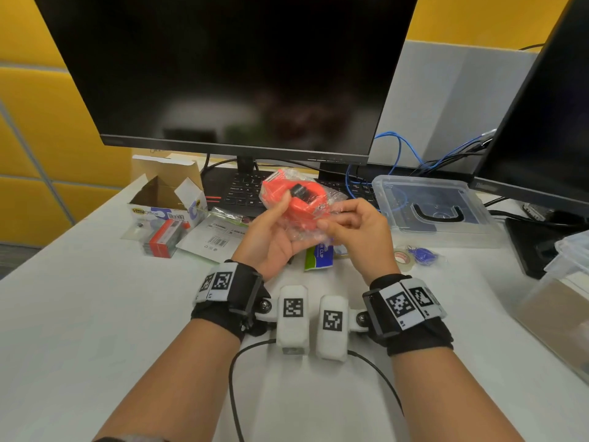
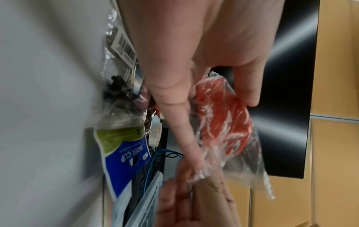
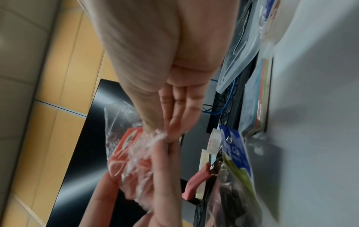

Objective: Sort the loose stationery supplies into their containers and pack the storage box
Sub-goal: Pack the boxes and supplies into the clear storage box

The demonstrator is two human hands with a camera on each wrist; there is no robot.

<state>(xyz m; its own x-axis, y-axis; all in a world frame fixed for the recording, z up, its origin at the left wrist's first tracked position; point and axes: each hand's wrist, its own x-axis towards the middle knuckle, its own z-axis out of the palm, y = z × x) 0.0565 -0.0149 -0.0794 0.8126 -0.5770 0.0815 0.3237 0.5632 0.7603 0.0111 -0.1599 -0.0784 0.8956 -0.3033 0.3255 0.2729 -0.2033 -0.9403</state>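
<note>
Up above the desk (image 1: 95,314), right in front of the monitor (image 1: 223,74), I've got the orange tape dispenser (image 1: 294,199) in its crinkly clear bag (image 1: 328,199). My left hand (image 1: 271,237) has its grip curled around the thing, thumb on top. My right hand (image 1: 357,228) is pinching the loose edge of the plastic between thumb and fingertips. Underneath sits a binder clip pack (image 1: 320,255), with a tape roll (image 1: 403,258) just right of it. Clear storage box (image 1: 436,205) is off to the right, lid on; an open cardboard box (image 1: 169,193) is off left.
</note>
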